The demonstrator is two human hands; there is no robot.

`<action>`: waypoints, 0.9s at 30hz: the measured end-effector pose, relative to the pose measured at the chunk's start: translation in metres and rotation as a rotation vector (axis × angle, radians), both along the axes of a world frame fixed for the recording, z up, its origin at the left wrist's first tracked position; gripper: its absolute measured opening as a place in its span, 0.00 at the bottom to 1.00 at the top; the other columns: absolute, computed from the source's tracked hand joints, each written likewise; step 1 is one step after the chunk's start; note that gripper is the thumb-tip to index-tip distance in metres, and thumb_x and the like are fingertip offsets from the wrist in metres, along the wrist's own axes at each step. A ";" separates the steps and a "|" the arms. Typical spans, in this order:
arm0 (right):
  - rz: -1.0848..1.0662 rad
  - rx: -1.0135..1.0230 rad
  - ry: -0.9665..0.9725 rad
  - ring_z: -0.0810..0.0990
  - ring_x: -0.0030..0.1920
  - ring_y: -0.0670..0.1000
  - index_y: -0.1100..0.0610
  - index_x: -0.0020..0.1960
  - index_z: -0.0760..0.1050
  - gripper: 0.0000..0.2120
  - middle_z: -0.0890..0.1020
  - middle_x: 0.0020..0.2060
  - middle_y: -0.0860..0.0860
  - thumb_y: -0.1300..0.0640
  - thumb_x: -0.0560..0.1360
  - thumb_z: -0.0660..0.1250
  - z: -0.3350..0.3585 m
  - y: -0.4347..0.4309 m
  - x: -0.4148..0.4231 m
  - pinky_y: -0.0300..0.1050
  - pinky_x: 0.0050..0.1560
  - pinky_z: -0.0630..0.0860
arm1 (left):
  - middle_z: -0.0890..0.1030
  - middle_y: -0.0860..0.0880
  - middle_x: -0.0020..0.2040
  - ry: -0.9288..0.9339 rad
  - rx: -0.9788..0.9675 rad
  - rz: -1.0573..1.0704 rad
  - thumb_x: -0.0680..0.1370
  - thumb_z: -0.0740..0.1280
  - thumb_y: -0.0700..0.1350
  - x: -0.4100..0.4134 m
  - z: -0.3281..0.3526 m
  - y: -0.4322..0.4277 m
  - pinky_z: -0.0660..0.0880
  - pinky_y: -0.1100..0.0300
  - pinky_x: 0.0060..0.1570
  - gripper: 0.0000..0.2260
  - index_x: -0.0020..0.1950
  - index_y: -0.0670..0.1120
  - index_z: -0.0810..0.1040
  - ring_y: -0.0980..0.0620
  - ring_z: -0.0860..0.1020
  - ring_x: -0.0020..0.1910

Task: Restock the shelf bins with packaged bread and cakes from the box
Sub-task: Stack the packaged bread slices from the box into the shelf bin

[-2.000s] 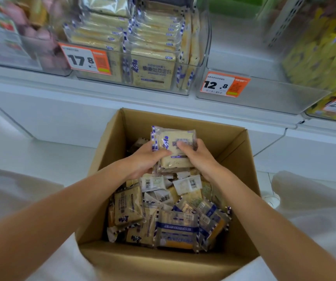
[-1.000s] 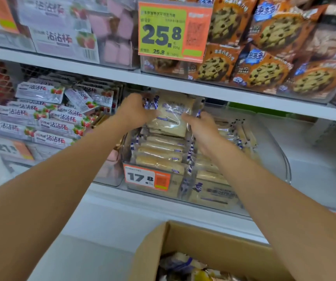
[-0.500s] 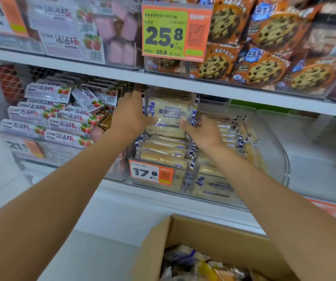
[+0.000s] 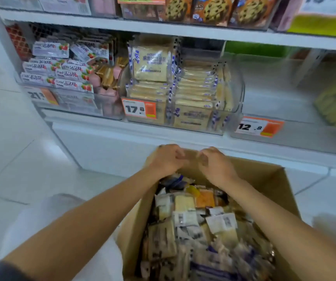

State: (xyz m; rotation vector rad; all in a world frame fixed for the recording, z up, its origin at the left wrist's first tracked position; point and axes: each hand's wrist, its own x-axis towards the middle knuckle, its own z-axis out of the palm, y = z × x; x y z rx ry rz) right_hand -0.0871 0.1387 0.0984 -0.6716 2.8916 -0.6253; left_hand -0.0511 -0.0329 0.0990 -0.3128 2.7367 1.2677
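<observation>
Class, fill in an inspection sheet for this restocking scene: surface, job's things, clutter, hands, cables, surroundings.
Surface: white tiled floor around the cardboard box.
Job's things: box full of mixed packets; clear bread bin, tagged 17.8, stacked full; one bread packet upright on top.
Clutter: nothing seen.
Grippers: left hand and right hand over the box's far end, fingers loosely curled, holding nothing.
Cables: nothing seen.
Surroundings: strawberry packets left of the bin; cookie packs on shelf above.
</observation>
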 end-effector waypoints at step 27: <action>-0.696 -0.855 -0.986 0.81 0.48 0.53 0.58 0.62 0.70 0.18 0.79 0.53 0.56 0.45 0.81 0.59 -0.142 0.089 0.009 0.50 0.53 0.79 | 0.78 0.55 0.46 0.047 -0.033 -0.029 0.75 0.72 0.38 -0.004 -0.114 0.042 0.72 0.73 0.44 0.07 0.43 0.51 0.84 0.59 0.78 0.45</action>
